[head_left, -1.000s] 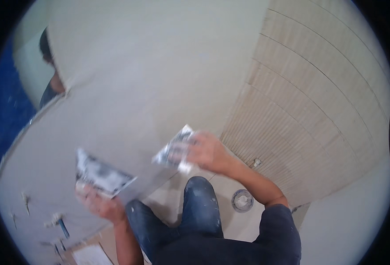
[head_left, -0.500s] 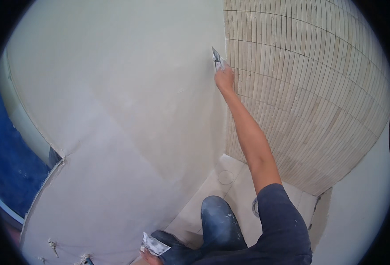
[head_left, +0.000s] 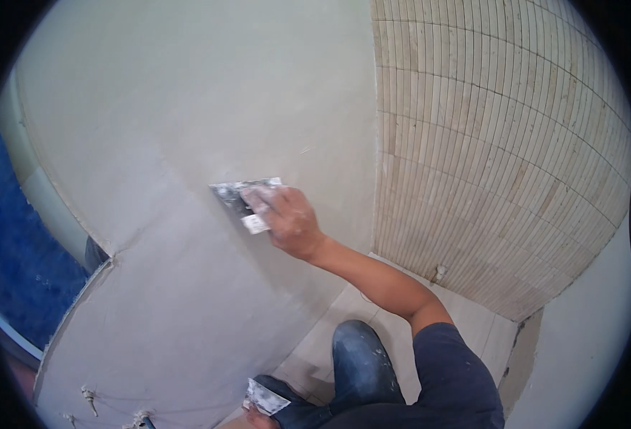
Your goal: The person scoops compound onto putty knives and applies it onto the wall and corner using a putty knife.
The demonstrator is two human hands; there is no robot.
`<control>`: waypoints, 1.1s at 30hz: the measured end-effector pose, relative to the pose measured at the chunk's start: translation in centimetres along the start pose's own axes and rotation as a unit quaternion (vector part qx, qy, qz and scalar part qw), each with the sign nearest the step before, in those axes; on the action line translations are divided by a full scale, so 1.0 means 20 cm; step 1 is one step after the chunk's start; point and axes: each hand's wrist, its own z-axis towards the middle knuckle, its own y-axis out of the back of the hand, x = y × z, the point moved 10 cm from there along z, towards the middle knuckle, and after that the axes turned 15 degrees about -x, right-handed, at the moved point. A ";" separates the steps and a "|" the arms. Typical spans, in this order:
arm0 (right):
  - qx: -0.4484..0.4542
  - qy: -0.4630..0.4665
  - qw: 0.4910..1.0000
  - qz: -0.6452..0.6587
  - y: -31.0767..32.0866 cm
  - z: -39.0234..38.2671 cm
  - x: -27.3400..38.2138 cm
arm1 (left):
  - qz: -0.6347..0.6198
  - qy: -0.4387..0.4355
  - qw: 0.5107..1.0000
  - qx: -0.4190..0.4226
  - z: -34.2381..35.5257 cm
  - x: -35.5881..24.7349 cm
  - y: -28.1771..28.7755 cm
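Observation:
My right hand (head_left: pixel 295 225) is closed around a putty knife (head_left: pixel 231 194) with a wide blade smeared white. It lies against or close to the smooth pale plastered wall (head_left: pixel 194 100), roughly mid-height; whether the blade touches is hard to tell. White residue coats the fingers. Low down by my knee, my left hand (head_left: pixel 260 420) grips a second flat blade (head_left: pixel 268 399), likewise smeared with white filler. Its handle is hidden.
Narrow beige strip tiles cover the wall (head_left: pixel 473 143) on the right, meeting the plaster in a corner. Light tiles make up the floor (head_left: pixel 473 307). Stubs (head_left: pixel 89 395) stick out of the plaster at lower left. Beyond the plaster's left edge is a blue surface (head_left: pixel 26 236).
My right hand has swung with its putty knife from high beside the tiled corner down and left onto the middle of the plaster. My left hand stays low with its blade.

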 end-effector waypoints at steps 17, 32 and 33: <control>-0.150 -0.537 0.799 -0.226 0.29 -0.04 -1.71 | 0.070 0.018 0.997 0.038 -0.15 0.13 -0.10; 0.005 -0.020 0.996 -0.086 0.04 -0.14 -0.17 | 0.096 0.000 0.995 0.038 -0.08 0.11 0.00; 0.009 -0.090 0.989 -0.116 0.08 -0.14 -0.36 | 0.096 -0.003 0.995 0.033 -0.07 0.10 0.03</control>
